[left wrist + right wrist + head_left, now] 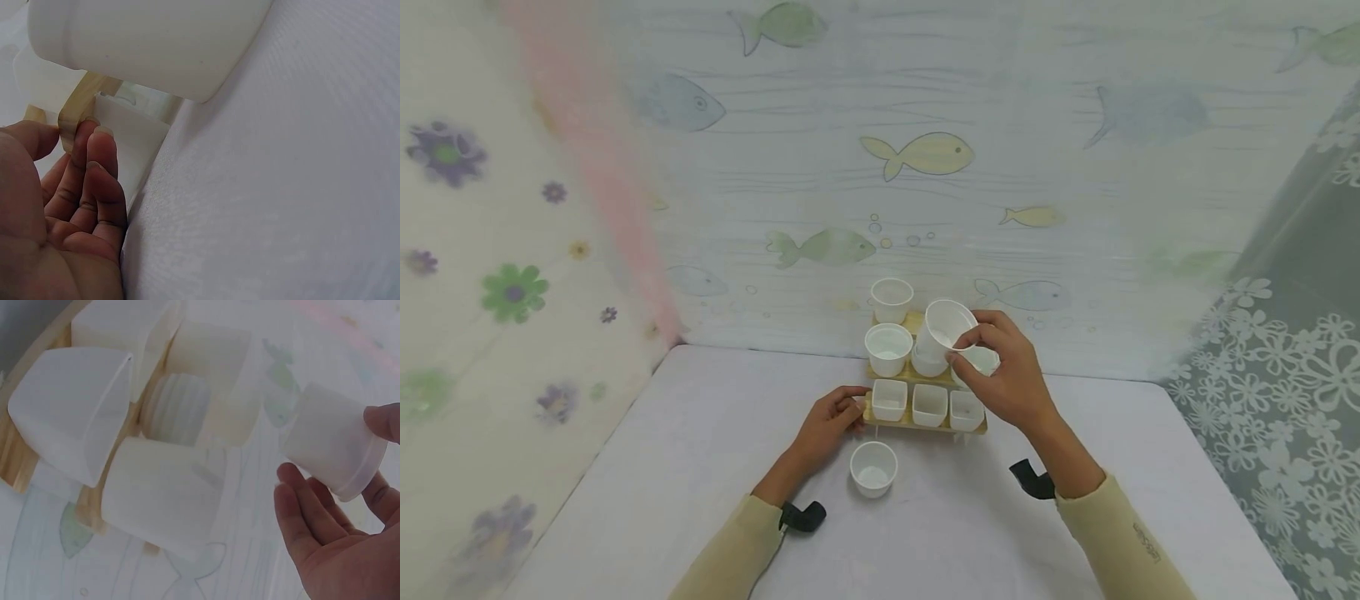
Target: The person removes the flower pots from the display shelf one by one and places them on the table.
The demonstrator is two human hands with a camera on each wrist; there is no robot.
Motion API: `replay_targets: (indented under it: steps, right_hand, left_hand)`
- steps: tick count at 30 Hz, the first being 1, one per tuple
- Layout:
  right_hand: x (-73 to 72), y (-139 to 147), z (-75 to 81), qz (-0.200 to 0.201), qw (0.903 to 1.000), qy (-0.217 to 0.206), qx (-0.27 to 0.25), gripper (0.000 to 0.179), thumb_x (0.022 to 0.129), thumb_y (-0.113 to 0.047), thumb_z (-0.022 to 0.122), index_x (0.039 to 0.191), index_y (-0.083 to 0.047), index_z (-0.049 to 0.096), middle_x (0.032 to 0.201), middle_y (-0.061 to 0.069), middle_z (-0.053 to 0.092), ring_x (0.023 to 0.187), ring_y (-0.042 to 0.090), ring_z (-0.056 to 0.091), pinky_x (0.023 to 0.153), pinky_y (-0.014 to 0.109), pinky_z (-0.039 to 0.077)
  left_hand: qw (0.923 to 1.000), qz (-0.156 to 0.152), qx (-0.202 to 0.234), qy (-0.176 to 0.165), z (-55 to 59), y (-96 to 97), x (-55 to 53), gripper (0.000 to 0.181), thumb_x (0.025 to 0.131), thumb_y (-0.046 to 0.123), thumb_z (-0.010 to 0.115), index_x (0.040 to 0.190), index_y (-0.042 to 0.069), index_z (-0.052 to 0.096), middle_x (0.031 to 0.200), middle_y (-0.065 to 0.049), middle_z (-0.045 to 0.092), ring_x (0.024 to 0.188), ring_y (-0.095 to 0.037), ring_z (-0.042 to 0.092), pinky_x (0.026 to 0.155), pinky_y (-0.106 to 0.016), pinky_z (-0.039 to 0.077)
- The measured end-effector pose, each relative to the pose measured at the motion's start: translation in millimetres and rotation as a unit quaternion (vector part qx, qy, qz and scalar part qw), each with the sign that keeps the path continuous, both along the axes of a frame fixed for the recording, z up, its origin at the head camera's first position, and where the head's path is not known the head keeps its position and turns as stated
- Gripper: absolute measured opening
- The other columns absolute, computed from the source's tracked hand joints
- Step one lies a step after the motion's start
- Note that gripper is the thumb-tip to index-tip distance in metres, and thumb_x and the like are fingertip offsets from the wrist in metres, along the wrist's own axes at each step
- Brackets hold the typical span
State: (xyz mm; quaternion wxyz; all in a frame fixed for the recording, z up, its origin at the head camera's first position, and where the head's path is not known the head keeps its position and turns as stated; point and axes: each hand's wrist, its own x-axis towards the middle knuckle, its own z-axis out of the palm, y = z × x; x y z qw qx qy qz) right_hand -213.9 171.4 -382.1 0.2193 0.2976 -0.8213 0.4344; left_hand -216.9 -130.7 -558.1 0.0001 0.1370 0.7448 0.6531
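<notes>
Right hand [1009,382], fingers curled, pinches round white cup [945,327] near upper tiers of cup-filled wooden stand [913,321]. Left hand [826,427] pinches front tier's left end. Loose cup [873,470] on table [970,525], before stand.

Counted: one left hand [824,428], one right hand [1009,375], two beige sleeves [732,546], two black wrist pieces [805,517], one three-tiered wooden stand [901,424], three squarish cups [929,407] on the lowest tier, and six round cups [873,472], four on the stand, one held, one on the table [670,475].
</notes>
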Motion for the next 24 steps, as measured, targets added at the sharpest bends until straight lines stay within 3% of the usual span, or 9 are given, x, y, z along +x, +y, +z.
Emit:
replay_targets:
  steps: [11,19,24]
  right_hand:
    - [17.0,3.8,-10.5,0.008,0.9997,0.005,-0.021,0.017,0.09,-0.006,0.082,0.094,-0.018,0.071,0.139,0.003,0.063,0.129,0.023,0.059,0.098,0.029,0.056]
    - [27.8,7.0,-13.4,0.002,0.9995,0.013,-0.03,0.021,0.088,-0.004,0.083,0.093,-0.021,0.071,0.136,0.004,0.064,0.125,0.025,0.061,0.095,0.023,0.052]
    - [35.4,7.9,-16.3,-0.015,0.9997,0.011,-0.018,0.022,0.087,-0.005,0.085,0.093,-0.021,0.07,0.137,0.002,0.063,0.125,0.024,0.061,0.096,0.029,0.052]
  left_hand:
    - [1.0,0.001,-0.006,0.004,-2.4,-0.2,-1.7,0.029,0.11,0.016,0.059,0.138,0.012,0.064,0.093,-0.01,0.071,0.086,-0.021,0.068,0.077,-0.029,0.057]
    - [0.9999,0.003,-0.012,0.008,-2.8,-0.9,-2.5,0.03,0.11,0.018,0.059,0.139,0.012,0.064,0.093,-0.01,0.071,0.086,-0.022,0.069,0.078,-0.029,0.058]
    - [0.9999,0.002,-0.013,0.007,-1.4,-0.2,-1.8,0.03,0.11,0.017,0.059,0.14,0.012,0.064,0.093,-0.011,0.071,0.086,-0.022,0.069,0.077,-0.029,0.058]
